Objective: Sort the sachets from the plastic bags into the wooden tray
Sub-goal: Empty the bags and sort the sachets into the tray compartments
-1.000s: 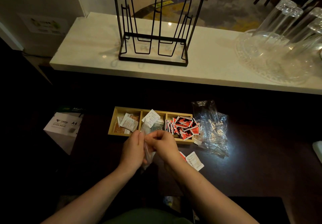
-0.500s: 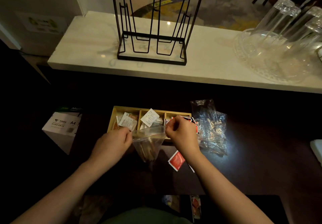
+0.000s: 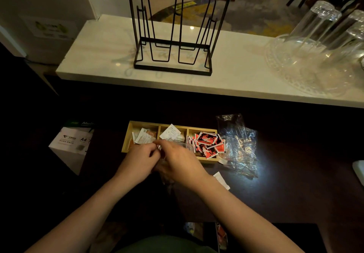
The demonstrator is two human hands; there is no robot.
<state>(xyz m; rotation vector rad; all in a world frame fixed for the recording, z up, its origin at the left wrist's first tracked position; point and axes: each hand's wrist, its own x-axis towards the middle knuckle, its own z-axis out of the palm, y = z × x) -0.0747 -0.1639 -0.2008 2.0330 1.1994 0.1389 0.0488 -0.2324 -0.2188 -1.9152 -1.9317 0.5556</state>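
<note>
Already well under way, the sorting showed in the three-compartment wooden tray (image 3: 126, 140) on the dark table (image 3: 295, 193). Its right-hand section was heaped with red, black and white sachets (image 3: 206, 144), the middle one held white paper sachets (image 3: 170, 132), and the left one held pale and orange-brown sachets (image 3: 144, 136). Just right of the tray lay crumpled clear plastic bags (image 3: 239, 144), apparently emptied, though reflections hid whether anything remained inside.

Both hands met at the tray's near edge. The left hand (image 3: 139, 160) and the right hand (image 3: 178, 160) each pinched the top of a small clear plastic bag (image 3: 166, 176), which hung between and below them; its contents could not be made out in the dim light. Judging from the pinch at the mouth, the bag was being opened or handled for emptying.

What remained, as far as visible: that bag's contents, plus a stray white sachet (image 3: 222, 180) on the table near the right wrist and another small white piece (image 3: 222, 161) by the tray's right corner. On the pale marble counter (image 3: 98, 56) behind stood a black wire rack (image 3: 173, 36) and clear upturned glasses (image 3: 323, 26), none of them involved.
</note>
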